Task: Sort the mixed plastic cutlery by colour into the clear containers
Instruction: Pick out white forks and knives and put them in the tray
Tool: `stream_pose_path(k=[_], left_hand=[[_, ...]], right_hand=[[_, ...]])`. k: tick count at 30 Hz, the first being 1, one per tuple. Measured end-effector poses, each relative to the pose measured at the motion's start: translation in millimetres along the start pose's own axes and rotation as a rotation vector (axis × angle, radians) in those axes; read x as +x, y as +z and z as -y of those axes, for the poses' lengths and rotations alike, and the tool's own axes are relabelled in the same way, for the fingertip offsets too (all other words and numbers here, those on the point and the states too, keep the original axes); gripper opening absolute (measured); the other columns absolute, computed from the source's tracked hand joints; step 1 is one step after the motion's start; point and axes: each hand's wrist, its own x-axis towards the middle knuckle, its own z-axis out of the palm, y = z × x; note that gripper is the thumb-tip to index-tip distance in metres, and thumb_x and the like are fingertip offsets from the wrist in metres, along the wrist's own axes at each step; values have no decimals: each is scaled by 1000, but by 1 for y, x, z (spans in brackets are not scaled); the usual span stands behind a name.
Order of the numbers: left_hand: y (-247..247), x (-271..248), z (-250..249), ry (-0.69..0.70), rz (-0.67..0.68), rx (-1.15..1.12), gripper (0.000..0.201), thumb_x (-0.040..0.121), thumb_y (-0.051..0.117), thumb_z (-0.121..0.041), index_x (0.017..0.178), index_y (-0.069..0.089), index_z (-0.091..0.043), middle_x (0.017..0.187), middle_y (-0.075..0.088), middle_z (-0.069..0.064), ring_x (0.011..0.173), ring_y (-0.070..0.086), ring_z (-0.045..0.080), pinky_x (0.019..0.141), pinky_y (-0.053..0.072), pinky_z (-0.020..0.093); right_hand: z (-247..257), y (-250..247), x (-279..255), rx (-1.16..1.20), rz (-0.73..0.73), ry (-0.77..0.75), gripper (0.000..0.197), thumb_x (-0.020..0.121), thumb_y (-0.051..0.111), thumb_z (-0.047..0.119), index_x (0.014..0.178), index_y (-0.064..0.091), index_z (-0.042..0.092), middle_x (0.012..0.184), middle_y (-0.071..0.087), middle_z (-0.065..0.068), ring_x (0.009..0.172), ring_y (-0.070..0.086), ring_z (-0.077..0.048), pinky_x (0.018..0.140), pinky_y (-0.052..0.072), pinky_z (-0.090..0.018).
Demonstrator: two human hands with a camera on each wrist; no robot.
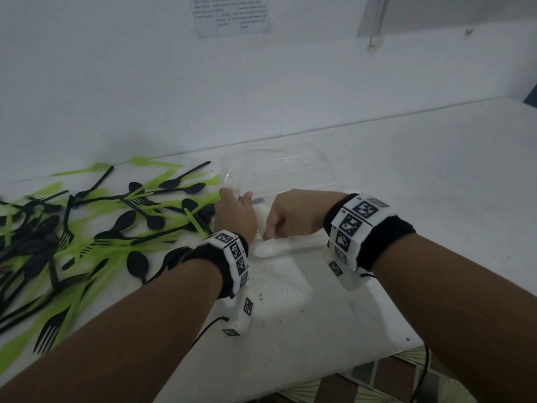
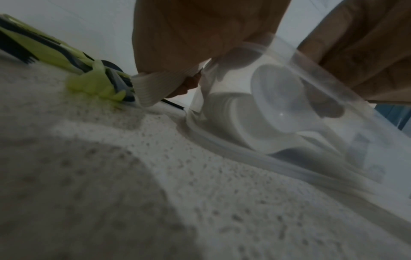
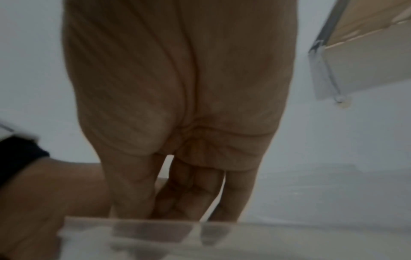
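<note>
A clear container (image 1: pixel 290 170) lies on the white counter (image 1: pixel 406 175) just beyond both hands, its walls hard to trace against the pale surface; through its side the left wrist view shows white spoons (image 2: pixel 278 105) lying inside, their bowls overlapping. In the head view a white spoon (image 1: pixel 279 248) lies at the container's near edge, just below the right hand. The left hand (image 1: pixel 235 212) is closed around a white fork (image 1: pixel 232 177) whose tines stick up past the fingertips, beside the container's left rim. The right hand (image 1: pixel 293 216) points its curled fingers down at the near rim; the right wrist view shows the fingers (image 3: pixel 191 191) bent together behind a clear edge, but whether they grip anything cannot be told (the frame is blurred). To the left, a loose pile of black cutlery (image 1: pixel 125 222) and green cutlery (image 1: pixel 87 245) is spread over the counter, reaching right up to the left wrist and thumb. The counter to the right of the container is open as far as the back wall (image 1: pixel 261 82), and its front edge (image 1: pixel 377 362) runs under the right forearm, with patterned floor tiles (image 1: pixel 377 379) showing below.
</note>
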Motion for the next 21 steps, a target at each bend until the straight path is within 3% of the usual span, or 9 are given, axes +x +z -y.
stream_pose_path(k=[2,4,7,12,14,18,21], left_hand=[[0,1,0,-3,7,-8,44,104,50,-39,127,45,-1,124,59,23,108,59,42,84,47,44],[1,2,1,-3,7,-17,44,104,51,-39,124,45,0,122,59,23,107,60,43,81,47,44],[0,3,1,-10,25,-4,43,105,49,-39,122,44,1,122,59,24,106,59,42,76,41,39],[-1,3,1,-4,41,10,44,106,47,-40,124,43,0,123,58,24,106,59,42,78,44,40],[-1,3,1,-10,39,11,44,106,47,-39,125,42,0,125,58,24,107,59,42,79,44,41],[-1,1,-1,-9,33,28,45,106,47,-39,126,42,0,126,57,24,109,59,43,81,45,43],[-1,1,-1,0,26,45,44,106,47,-39,125,42,0,126,58,25,108,59,44,81,46,45]], right_hand=[[4,4,5,-60,-82,-18,16,91,67,13,94,77,25,81,65,21,79,60,2,73,45,-15],[5,10,6,-105,-156,-34,12,89,66,13,88,74,22,77,62,18,73,56,1,64,38,-13],[2,13,5,-117,-178,-32,9,90,68,18,87,76,22,78,65,17,74,58,-1,66,40,-13],[3,4,3,-61,-66,20,14,95,67,37,87,74,28,86,73,13,85,64,-8,79,43,-23],[4,3,3,-38,-34,29,21,97,63,40,90,76,26,86,76,9,81,64,-6,76,43,-23],[6,7,0,-20,-59,55,30,98,59,44,76,71,27,77,76,4,68,61,-3,64,39,-21],[8,9,-1,-43,-70,69,32,99,59,44,84,76,20,79,76,3,76,65,-8,67,43,-23]])
